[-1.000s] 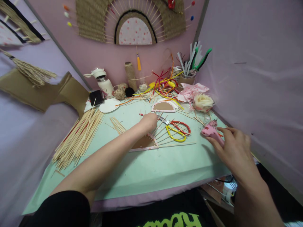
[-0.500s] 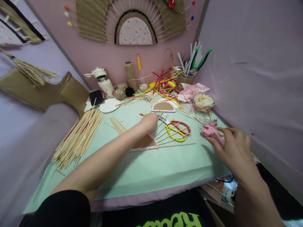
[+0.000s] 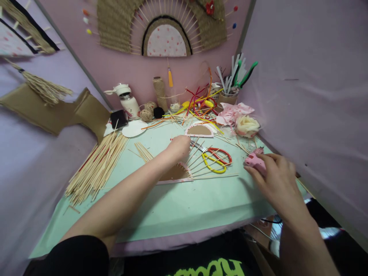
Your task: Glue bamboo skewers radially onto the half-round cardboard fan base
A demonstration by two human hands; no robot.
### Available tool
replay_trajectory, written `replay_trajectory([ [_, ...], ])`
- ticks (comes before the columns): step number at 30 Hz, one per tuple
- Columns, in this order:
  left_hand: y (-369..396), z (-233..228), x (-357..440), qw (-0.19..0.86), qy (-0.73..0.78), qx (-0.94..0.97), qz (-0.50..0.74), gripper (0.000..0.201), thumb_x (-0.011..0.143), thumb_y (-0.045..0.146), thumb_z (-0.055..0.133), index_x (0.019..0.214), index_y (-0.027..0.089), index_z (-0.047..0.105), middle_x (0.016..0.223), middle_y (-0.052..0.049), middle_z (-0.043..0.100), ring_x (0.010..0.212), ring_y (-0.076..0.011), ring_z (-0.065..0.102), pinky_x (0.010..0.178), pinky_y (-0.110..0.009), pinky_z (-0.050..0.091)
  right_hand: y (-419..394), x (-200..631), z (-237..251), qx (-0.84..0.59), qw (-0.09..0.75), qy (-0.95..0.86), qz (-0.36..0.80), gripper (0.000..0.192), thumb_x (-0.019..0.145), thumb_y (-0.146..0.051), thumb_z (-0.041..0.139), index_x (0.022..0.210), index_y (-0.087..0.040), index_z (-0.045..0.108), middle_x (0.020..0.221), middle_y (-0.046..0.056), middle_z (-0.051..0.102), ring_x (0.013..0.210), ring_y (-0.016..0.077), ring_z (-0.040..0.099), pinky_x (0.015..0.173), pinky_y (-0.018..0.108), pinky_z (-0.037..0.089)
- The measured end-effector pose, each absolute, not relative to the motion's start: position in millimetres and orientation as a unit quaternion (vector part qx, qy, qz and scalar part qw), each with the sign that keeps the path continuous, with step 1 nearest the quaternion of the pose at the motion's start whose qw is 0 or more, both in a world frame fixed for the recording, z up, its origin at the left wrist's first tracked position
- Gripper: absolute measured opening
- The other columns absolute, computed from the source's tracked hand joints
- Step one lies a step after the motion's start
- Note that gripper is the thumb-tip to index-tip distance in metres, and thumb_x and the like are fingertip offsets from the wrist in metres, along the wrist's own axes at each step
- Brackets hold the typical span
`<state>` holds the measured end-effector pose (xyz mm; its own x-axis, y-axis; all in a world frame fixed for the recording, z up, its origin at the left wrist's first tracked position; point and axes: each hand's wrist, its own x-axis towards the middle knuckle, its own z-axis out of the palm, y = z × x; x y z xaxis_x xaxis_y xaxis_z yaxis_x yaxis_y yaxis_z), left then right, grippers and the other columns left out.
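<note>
My left hand (image 3: 181, 148) is curled, knuckles up, over the upper edge of a cardboard half-circle (image 3: 176, 174) with a pink-and-white fabric rim. Its fingertips and anything in them are hidden. Thin wooden sticks (image 3: 215, 176) fan out from the rim to the right; others spread to the upper left. Scissors (image 3: 213, 168) with one red and one yellow handle lie among the right-hand sticks, blades toward my left hand. At the table's right side, my right hand (image 3: 278, 174) has its thumb and fingers closed round a pink glue gun (image 3: 255, 162), nozzle end pointing away from me.
A large pile of sticks (image 3: 96, 168) covers the left side. Behind are a white bottle (image 3: 130, 105), twine balls (image 3: 148, 111), a second half-circle (image 3: 199, 130), tangled pipe cleaners (image 3: 198, 103), pink fabric (image 3: 234, 113) and a cup (image 3: 227, 98) holding glue sticks and green-handled pliers.
My right hand has moved slightly left and closed further round the glue gun. My left hand stays nearly where it was over the half-circle. The view has shifted a little.
</note>
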<state>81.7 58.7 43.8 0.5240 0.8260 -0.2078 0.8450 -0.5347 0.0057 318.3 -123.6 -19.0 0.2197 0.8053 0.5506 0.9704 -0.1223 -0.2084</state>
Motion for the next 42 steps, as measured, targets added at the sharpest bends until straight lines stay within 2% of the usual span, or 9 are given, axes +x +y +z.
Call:
replay_trajectory([
  [4,52.0,42.3,62.2,0.060,0.465,0.881,-0.057,0.023,0.087,0.017,0.054,0.096,0.016,0.075,0.098,-0.011,0.073,0.094,-0.0234,0.067,0.082,-0.031,0.049,-108.7,287.8,-4.8,-0.672,0.271,-0.679,-0.117,0.041,0.101,-0.041,0.040,0.120,-0.014,0.064,0.116,0.016,0.063,0.109,0.0308,0.053,0.097,0.045,0.042],
  [6,44.5,36.9,47.3,0.068,0.452,0.889,-0.028,0.025,0.088,0.014,0.052,0.098,0.019,0.075,0.102,-0.009,0.071,0.097,-0.0215,0.065,0.085,-0.030,0.049,-97.8,268.5,6.0,-0.636,0.239,-0.730,-0.073,0.035,0.102,-0.031,0.040,0.121,-0.016,0.065,0.120,0.013,0.065,0.109,0.0284,0.052,0.097,0.042,0.041],
  [8,35.1,29.1,31.0,0.093,0.422,0.900,0.064,0.028,0.089,0.012,0.049,0.097,0.018,0.075,0.102,-0.009,0.069,0.100,-0.0220,0.062,0.090,-0.033,0.048,-84.2,249.4,16.8,-0.615,0.192,-0.764,-0.024,0.034,0.101,-0.021,0.041,0.123,-0.018,0.066,0.129,0.011,0.064,0.114,0.0281,0.050,0.096,0.040,0.041],
  [12,19.2,11.8,4.1,0.112,0.413,0.886,0.176,0.030,0.088,0.008,0.050,0.098,0.019,0.076,0.100,-0.008,0.064,0.101,-0.0226,0.056,0.093,-0.037,0.047,-53.0,218.6,29.6,-0.602,0.093,-0.793,0.024,0.034,0.098,-0.014,0.046,0.123,-0.021,0.067,0.134,0.009,0.063,0.119,0.0296,0.047,0.092,0.042,0.037],
  [17,13.2,-4.0,-7.2,0.105,0.396,0.892,0.193,0.031,0.090,0.009,0.052,0.096,0.023,0.079,0.098,-0.008,0.061,0.097,-0.0222,0.050,0.090,-0.038,0.046,-31.5,201.6,25.1,-0.582,0.028,-0.812,0.016,0.035,0.096,-0.011,0.046,0.122,-0.022,0.068,0.130,0.009,0.064,0.117,0.0293,0.048,0.091,0.043,0.032],
  [20,13.1,-9.0,-6.0,0.101,0.390,0.895,0.190,0.028,0.093,0.016,0.054,0.102,0.025,0.079,0.099,-0.009,0.060,0.097,-0.0228,0.048,0.087,-0.038,0.045,-31.7,200.3,18.0,-0.584,0.027,-0.811,0.001,0.035,0.096,-0.012,0.048,0.122,-0.023,0.067,0.133,0.010,0.062,0.119,0.0292,0.047,0.091,0.042,0.030],
  [24,12.5,-11.7,-1.6,0.103,0.392,0.899,0.169,0.032,0.094,0.014,0.052,0.108,0.026,0.078,0.104,-0.010,0.060,0.098,-0.0235,0.046,0.088,-0.039,0.044,-34.1,200.5,9.9,-0.590,0.033,-0.806,0.002,0.033,0.096,-0.012,0.047,0.120,-0.024,0.066,0.132,0.009,0.063,0.119,0.0278,0.048,0.090,0.042,0.028],
  [31,11.8,-15.2,2.3,0.087,0.396,0.901,0.156,0.035,0.093,0.013,0.049,0.105,0.028,0.078,0.103,-0.010,0.058,0.099,-0.0236,0.045,0.089,-0.039,0.044,-34.2,197.4,4.4,-0.578,0.054,-0.814,0.002,0.029,0.098,-0.013,0.046,0.114,-0.023,0.067,0.125,0.008,0.068,0.116,0.0267,0.048,0.089,0.042,0.025],
  [42,12.3,-12.3,4.1,0.094,0.406,0.898,0.137,0.035,0.093,0.013,0.050,0.101,0.028,0.079,0.102,-0.009,0.057,0.100,-0.0231,0.045,0.089,-0.038,0.043,-33.8,197.1,4.1,-0.576,0.054,-0.815,-0.003,0.030,0.099,-0.014,0.044,0.118,-0.022,0.065,0.126,0.008,0.067,0.118,0.0268,0.049,0.092,0.042,0.025],
])
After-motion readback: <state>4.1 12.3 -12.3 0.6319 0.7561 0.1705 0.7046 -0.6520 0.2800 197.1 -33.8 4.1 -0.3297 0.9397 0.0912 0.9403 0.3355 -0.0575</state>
